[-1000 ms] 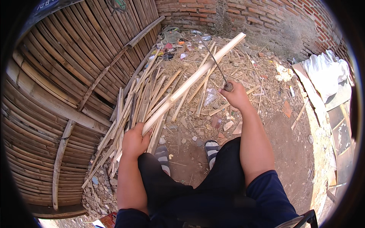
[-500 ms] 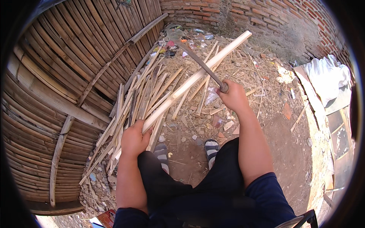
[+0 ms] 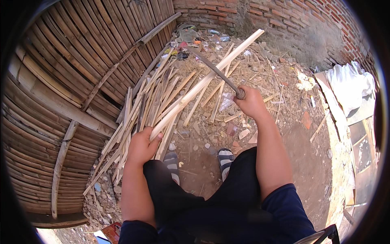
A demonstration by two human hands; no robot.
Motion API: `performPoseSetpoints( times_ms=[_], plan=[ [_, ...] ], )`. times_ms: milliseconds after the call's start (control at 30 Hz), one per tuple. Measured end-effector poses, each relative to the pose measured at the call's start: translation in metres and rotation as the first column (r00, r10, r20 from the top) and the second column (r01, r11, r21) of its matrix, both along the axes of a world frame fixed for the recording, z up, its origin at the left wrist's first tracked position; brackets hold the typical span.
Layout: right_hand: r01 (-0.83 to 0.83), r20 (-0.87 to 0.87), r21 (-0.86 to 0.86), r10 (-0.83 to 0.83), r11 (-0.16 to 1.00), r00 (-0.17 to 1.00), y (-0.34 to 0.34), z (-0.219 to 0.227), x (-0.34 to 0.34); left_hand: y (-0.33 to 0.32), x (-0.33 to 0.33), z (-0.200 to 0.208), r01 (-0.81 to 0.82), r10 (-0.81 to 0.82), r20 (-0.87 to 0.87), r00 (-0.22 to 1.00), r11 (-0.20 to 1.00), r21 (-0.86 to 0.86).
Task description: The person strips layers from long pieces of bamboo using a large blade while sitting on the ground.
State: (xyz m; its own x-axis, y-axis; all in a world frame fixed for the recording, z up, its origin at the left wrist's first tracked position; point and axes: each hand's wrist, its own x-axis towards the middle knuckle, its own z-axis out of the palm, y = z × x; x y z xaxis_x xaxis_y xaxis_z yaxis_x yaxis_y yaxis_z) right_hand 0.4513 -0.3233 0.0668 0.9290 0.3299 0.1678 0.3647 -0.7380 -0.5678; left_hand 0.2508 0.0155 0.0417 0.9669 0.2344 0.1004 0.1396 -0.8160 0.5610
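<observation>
My left hand (image 3: 141, 147) is closed around the near end of a long, pale split bamboo strip (image 3: 199, 86). The strip slants away from me toward the far right, its far end raised near the brick wall. In my right hand (image 3: 250, 101) is the handle of a machete (image 3: 219, 73) with a long dark blade. That blade crosses the strip at about its middle and points to the far left; whether its edge touches the strip I cannot tell. Beneath the strip lies a pile of similar bamboo strips (image 3: 150, 99).
A bamboo slat wall (image 3: 77, 57) rises on the left and a brick wall (image 3: 276, 20) at the back. Rubble, shavings and litter (image 3: 243, 77) cover the ground. White plastic sacking (image 3: 349, 85) lies at the right. My sandaled feet (image 3: 225, 162) stand close by.
The strip has shifted slightly left along with my left hand. The machete blade has turned a little and looks narrower. My right hand has barely moved.
</observation>
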Motion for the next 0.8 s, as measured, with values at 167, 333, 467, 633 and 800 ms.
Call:
performPoseSetpoints(
  times_ms=[167, 333, 467, 633, 800],
  plan=[
    [-0.113, 0.04, -0.046, 0.114, 0.993, 0.993, 0.01, -0.015, -0.014, 0.0, 0.004, -0.005, 0.055, -0.055, 0.01, 0.998, 0.998, 0.039],
    [-0.396, 0.031, -0.324, 0.427, 0.859, 0.904, 0.045, -0.005, -0.053, 0.0, 0.007, -0.019, 0.143, -0.175, 0.233, 0.957, 0.979, 0.147],
    [-0.191, 0.017, -0.175, 0.197, 0.966, 0.98, 0.022, 0.004, -0.033, -0.003, 0.0, -0.001, 0.047, -0.047, -0.007, 0.999, 0.998, 0.035],
    [0.088, 0.125, 0.024, -0.09, 0.996, 0.988, 0.003, -0.004, -0.011, -0.001, 0.003, -0.006, 0.015, -0.018, 0.056, 0.998, 0.998, 0.055],
    [-0.246, 0.108, -0.208, 0.272, 0.947, 0.956, 0.024, -0.011, -0.033, -0.009, 0.004, -0.001, 0.016, -0.016, 0.002, 1.0, 0.996, 0.084]
  ],
)
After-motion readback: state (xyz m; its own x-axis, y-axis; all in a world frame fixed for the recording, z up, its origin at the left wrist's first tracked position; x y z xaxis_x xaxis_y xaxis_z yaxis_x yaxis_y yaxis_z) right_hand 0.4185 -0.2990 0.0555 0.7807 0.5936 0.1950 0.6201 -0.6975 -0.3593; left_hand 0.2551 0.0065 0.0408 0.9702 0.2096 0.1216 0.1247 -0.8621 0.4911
